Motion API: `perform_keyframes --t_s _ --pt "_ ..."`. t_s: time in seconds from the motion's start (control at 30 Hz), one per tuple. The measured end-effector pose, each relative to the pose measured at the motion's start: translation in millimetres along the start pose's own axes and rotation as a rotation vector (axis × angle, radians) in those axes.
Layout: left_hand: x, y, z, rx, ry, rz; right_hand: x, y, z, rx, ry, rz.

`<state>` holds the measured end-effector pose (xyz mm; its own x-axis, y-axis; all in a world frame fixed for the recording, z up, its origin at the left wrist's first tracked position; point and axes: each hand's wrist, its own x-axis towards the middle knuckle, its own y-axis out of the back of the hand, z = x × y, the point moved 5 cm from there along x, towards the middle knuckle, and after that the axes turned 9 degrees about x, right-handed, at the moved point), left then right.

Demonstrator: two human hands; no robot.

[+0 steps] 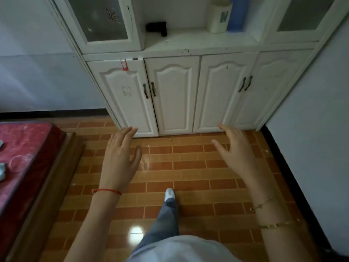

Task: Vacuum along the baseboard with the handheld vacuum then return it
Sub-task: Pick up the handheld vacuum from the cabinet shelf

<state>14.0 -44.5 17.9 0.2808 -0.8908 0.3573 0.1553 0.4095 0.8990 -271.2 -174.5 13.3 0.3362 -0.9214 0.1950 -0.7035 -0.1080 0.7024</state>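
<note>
On the cabinet shelf (198, 41), handheld vacuum (156, 28) lies far beyond both empty hands.

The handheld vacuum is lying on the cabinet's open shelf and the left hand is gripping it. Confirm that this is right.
Not right. The head view shows the handheld vacuum lying on the cabinet's open shelf, but the left hand is not gripping it: that hand is open and empty, low in front of the cabinet doors, apart from the vacuum.

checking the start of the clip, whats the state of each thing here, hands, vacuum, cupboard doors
left hand: open, holds nothing
right hand: open, holds nothing
handheld vacuum: lying on the cupboard shelf, untouched
lower cupboard doors: all closed
glass door: closed
</note>
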Motion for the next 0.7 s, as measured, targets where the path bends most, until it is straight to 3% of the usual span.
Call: perform_keyframes --t_s 0.7 --pt "304 -90 -79 -0.087 -0.029 -0.031 303 -71 7 0.076 -0.036 0.040"
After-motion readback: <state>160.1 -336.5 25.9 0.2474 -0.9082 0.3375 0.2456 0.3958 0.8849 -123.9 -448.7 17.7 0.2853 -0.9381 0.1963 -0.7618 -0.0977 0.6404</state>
